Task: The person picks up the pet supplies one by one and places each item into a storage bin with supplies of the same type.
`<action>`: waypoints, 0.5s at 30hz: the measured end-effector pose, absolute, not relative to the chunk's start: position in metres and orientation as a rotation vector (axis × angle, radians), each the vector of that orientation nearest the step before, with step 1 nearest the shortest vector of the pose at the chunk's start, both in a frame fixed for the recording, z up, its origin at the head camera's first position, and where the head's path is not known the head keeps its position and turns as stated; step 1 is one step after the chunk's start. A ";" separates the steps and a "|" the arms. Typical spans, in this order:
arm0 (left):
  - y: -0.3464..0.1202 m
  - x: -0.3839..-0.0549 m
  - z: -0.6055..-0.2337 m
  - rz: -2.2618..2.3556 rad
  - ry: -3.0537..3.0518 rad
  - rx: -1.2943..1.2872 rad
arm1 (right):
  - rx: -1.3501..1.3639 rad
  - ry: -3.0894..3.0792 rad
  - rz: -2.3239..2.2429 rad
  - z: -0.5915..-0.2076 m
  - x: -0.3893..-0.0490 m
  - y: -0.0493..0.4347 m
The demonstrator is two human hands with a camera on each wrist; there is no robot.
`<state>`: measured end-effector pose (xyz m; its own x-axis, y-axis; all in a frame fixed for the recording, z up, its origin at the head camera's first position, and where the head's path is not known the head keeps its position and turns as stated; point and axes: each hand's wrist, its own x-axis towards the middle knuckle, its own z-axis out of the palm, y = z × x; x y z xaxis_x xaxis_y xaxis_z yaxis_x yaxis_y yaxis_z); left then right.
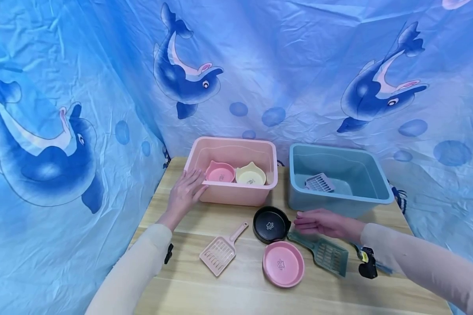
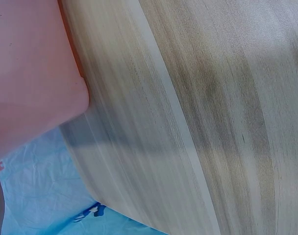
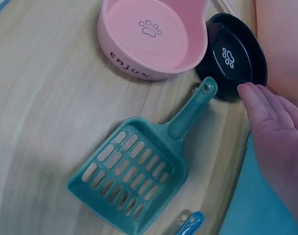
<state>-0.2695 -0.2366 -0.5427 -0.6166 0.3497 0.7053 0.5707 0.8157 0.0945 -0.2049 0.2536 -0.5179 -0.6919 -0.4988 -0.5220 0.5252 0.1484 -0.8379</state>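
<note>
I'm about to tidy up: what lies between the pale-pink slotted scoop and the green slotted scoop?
The round pink bowl and the round black bowl lie between them, as the head view shows.

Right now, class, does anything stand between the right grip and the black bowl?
Nothing visible does. The right grip has its fingertips right beside the black bowl, though I cannot tell whether they touch. The green scoop lies on the wearer's side, its handle end near the bowl but outside that gap.

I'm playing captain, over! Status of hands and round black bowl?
Left hand at rim of pink rectangular bin. Right hand empty, beside round black bowl. Possibly in the way: green slotted plastic scoop.
</note>
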 end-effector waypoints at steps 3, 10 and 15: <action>-0.238 -0.270 -0.543 -0.404 -2.284 -0.669 | 0.048 1.634 -1.677 -0.521 -0.204 0.253; -0.239 -0.269 -0.542 -0.410 -2.303 -0.667 | 0.151 1.607 -1.699 -0.535 -0.208 0.242; -0.237 -0.269 -0.542 -0.412 -2.295 -0.668 | 0.164 1.621 -1.688 -0.542 -0.213 0.236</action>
